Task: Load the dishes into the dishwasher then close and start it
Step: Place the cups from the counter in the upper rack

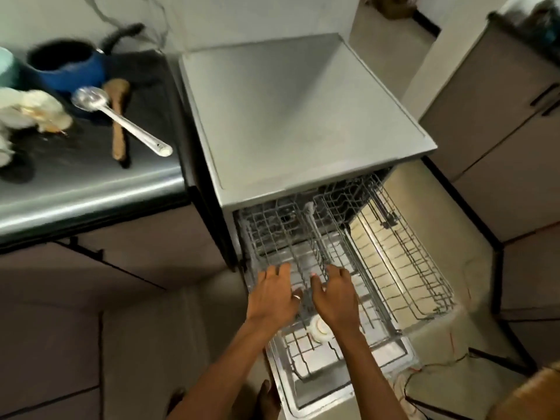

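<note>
The grey dishwasher [291, 116] stands open, its door [321, 395] folded down toward me. A wire rack [285, 234] is pulled out over the door. My left hand [274, 295], with a ring on it, and my right hand [333, 294] lie side by side, palms down, on the rack's front, fingers hooked over the wires. The rack looks empty. On the dark counter [91, 183] to the left lie a blue pot [68, 69], a metal ladle [121, 119] and a wooden spoon [118, 122].
A second empty wire rack [403, 262] sticks out to the right of the first. A white round cap [319, 328] sits on the door's inner face. Blurred white items [36, 112] lie at the counter's left. Cabinets [497, 122] stand at right; wires [436, 368] trail on the floor.
</note>
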`<act>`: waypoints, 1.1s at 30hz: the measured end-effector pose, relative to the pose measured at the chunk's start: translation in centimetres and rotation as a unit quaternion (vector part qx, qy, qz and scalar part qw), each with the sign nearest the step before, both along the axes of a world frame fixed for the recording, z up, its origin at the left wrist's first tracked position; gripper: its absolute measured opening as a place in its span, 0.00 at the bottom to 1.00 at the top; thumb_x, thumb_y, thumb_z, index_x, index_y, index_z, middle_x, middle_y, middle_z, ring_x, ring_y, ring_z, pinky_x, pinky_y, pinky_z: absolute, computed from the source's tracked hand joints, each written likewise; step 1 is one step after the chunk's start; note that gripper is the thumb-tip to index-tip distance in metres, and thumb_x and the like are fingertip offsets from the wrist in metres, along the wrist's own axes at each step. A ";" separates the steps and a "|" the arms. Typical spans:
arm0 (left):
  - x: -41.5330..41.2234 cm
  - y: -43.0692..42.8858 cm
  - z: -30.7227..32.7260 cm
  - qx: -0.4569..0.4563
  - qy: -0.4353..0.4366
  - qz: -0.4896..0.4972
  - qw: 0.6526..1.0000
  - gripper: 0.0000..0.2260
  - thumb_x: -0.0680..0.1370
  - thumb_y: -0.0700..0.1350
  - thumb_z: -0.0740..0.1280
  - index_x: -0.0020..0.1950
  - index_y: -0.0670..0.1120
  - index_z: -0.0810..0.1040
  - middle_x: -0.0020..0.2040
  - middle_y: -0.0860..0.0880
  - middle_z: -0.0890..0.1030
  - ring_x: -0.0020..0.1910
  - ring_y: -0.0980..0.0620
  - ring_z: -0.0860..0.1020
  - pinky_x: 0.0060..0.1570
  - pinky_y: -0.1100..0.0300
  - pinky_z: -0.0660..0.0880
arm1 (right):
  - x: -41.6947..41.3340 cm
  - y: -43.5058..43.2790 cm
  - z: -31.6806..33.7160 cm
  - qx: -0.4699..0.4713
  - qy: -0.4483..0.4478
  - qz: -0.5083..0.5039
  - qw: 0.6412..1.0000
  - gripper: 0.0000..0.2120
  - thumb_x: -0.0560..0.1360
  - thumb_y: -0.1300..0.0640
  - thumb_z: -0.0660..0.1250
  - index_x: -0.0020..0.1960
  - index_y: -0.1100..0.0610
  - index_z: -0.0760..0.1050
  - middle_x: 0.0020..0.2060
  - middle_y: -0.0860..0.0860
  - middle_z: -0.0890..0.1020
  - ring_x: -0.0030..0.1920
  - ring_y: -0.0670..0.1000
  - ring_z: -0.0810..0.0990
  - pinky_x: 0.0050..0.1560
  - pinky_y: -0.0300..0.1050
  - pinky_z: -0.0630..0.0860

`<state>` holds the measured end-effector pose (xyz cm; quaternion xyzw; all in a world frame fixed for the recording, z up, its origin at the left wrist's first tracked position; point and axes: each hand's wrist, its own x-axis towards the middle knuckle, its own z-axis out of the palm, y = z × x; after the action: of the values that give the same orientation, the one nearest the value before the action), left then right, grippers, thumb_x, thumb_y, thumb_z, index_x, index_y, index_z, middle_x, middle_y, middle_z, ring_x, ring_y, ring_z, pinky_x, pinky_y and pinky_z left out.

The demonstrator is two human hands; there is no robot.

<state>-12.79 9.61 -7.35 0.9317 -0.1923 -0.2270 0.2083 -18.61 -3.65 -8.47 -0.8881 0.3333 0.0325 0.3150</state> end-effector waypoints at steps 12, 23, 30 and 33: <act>10.1 16.6 13.3 -0.075 -0.097 0.228 0.966 0.24 0.79 0.57 0.66 0.72 0.51 0.67 0.69 0.47 0.71 0.68 0.44 0.71 0.61 0.44 0.75 | 14.4 11.9 15.4 0.024 -0.117 0.188 0.975 0.19 0.81 0.48 0.65 0.67 0.58 0.75 0.64 0.55 0.76 0.64 0.54 0.75 0.62 0.43 0.69; 25.5 35.2 15.7 -0.094 -0.141 0.388 0.906 0.29 0.78 0.58 0.69 0.74 0.46 0.67 0.71 0.42 0.72 0.67 0.41 0.73 0.61 0.44 0.75 | 30.8 29.2 18.9 0.017 -0.143 0.308 0.940 0.18 0.79 0.47 0.66 0.64 0.56 0.74 0.60 0.53 0.75 0.61 0.54 0.76 0.55 0.43 0.71; 32.9 40.8 13.2 -0.079 -0.127 0.441 0.885 0.34 0.77 0.57 0.70 0.76 0.43 0.61 0.71 0.40 0.65 0.69 0.37 0.69 0.60 0.41 0.75 | 41.9 38.1 17.4 -0.019 -0.104 0.324 0.940 0.28 0.79 0.47 0.66 0.75 0.55 0.62 0.73 0.55 0.65 0.72 0.55 0.68 0.66 0.49 0.69; 35.0 41.0 12.1 -0.071 -0.110 0.441 0.888 0.37 0.77 0.58 0.70 0.78 0.44 0.58 0.71 0.39 0.64 0.69 0.36 0.68 0.61 0.41 0.74 | 46.0 40.1 16.6 -0.059 -0.101 0.318 0.941 0.30 0.78 0.50 0.68 0.75 0.55 0.60 0.75 0.57 0.62 0.74 0.58 0.64 0.68 0.55 0.72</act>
<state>22.20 50.58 4.75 0.9221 0.2014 0.0070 0.3304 27.41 36.42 8.17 -0.9634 0.0008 0.0210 0.2672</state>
